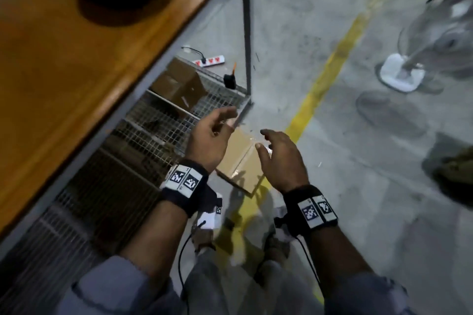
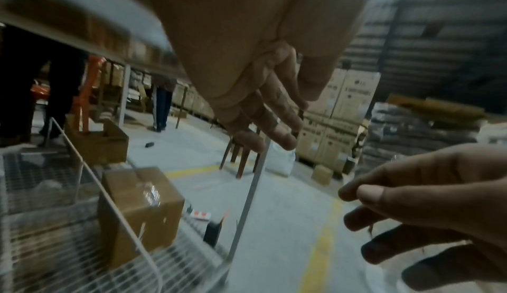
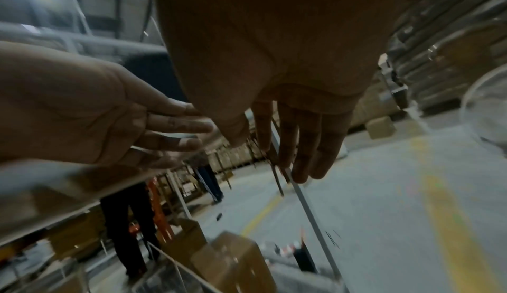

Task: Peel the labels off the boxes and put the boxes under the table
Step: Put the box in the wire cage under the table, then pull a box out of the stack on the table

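Note:
A brown cardboard box [image 1: 238, 158] with clear tape along its seam lies low between my hands, seemingly on the floor by the shelf's corner. Neither hand touches it. My left hand [image 1: 225, 123] hovers above its left side with fingers spread and relaxed, also seen in the left wrist view [image 2: 269, 133]. My right hand [image 1: 263, 139] hovers over its right side, fingers loosely bent and empty [image 3: 296, 156]. A second taped box [image 1: 179, 84] [image 2: 142, 206] [image 3: 233, 261] stands on the wire mesh shelf [image 1: 143, 135] under the wooden table [image 1: 64, 59].
The grey table leg [image 1: 247, 33] stands just beyond my hands. A white power strip [image 1: 210, 61] and a small black device [image 1: 229, 81] lie near the shelf's end. A yellow floor line [image 1: 332, 59] and a fan's white base [image 1: 401, 75] are to the right. People stand beyond the table.

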The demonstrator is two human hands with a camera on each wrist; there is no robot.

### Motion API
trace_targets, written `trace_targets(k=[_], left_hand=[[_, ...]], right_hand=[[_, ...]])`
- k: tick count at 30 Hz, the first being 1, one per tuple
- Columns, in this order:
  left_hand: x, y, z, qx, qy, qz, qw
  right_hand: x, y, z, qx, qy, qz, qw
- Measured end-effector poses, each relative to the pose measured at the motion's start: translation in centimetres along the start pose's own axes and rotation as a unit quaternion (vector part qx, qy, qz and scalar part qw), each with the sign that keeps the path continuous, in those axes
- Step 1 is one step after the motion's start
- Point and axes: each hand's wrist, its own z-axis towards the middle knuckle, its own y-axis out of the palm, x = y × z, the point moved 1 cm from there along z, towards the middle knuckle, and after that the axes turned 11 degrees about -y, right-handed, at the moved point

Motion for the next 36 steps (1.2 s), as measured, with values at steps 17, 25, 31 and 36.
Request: trace_targets(k=[17, 25, 31, 36], left_hand=[[14.8, -28.4, -29.9, 0.336, 0.184, -0.13, 0.915], [11.5, -38.7, -40.5, 0.481, 0.17, -0.156, 0.846], [11.7, -44.6, -45.5, 0.535, 0.194, -0.12, 0.814], [12.2, -48.2, -46.2, 0.565, 0.206, -0.083, 0.795]], right_hand=[[-38.0, -12.2, -8.7, 0.049, -0.31, 0.066, 0.947], [-49.7, -7.1, -13.6, 0.018, -0.392, 0.099, 0.915], [-56.1, -5.6, -15.9, 0.006, -0.424, 0.116, 0.898], [-60.1, -4.3, -15.2, 0.012, -0.457, 0.117, 0.881]])
